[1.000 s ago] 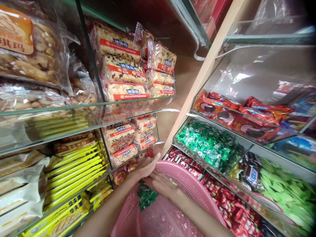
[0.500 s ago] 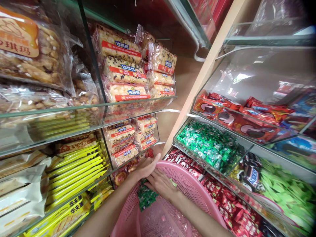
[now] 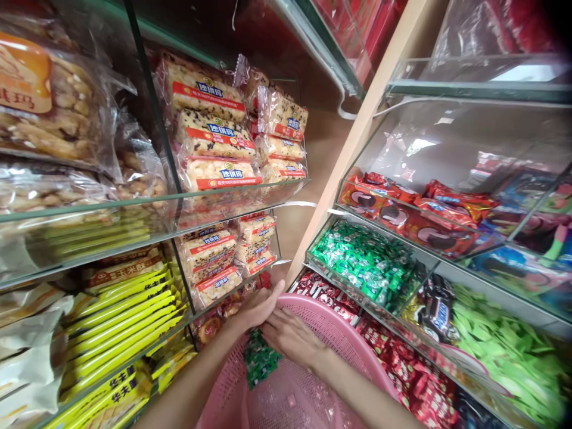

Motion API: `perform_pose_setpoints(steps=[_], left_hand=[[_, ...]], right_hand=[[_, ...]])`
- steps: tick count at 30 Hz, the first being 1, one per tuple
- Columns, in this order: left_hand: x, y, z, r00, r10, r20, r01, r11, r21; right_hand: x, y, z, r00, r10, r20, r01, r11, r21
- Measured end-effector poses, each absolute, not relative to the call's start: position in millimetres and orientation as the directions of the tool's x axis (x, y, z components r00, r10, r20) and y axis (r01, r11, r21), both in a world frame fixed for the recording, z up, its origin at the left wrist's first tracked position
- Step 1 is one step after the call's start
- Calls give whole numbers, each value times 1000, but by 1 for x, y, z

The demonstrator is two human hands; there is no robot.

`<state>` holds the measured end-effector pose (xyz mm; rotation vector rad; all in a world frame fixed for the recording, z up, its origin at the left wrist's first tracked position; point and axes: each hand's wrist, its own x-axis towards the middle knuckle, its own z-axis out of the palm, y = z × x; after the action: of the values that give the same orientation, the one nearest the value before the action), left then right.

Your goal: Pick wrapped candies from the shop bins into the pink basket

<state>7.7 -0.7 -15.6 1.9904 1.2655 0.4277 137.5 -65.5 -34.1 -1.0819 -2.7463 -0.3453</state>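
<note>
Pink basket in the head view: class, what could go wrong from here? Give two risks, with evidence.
Spilling: the left hand and right hand meet near the far side of the pink basket; small green packets beneath might get knocked about.

Bumping: the glass shelf edge appears close to the left hand, so an outward swing could strike it.

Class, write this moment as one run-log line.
left hand: near rim of pink basket | right hand: over basket, beside left hand | green packets: in basket | grips: unclear
</note>
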Motion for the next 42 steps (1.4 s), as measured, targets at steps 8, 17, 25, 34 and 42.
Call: perform_pose_setpoints(steps=[8, 17, 25, 34, 42], left_hand=[[9, 1, -21, 458, 879, -134, 659, -235, 714], [6, 1, -22, 458, 884, -98, 648, -256, 717], [0, -2, -11, 459, 881, -116, 650, -244, 720], [2, -1, -14, 453, 881, -136, 651, -223, 725], [3, -1, -16, 453, 885, -104, 660, -255, 707]], right_hand=[[200, -58, 72, -554, 740, 382, 829, 535, 166], [247, 16, 101, -134, 957, 257, 959, 191, -208], [261, 29, 94, -242, 966, 91, 856, 256, -449], [275, 32, 90, -253, 967, 23, 755, 212, -620], [270, 30, 94, -272, 960, 65, 818, 267, -510]])
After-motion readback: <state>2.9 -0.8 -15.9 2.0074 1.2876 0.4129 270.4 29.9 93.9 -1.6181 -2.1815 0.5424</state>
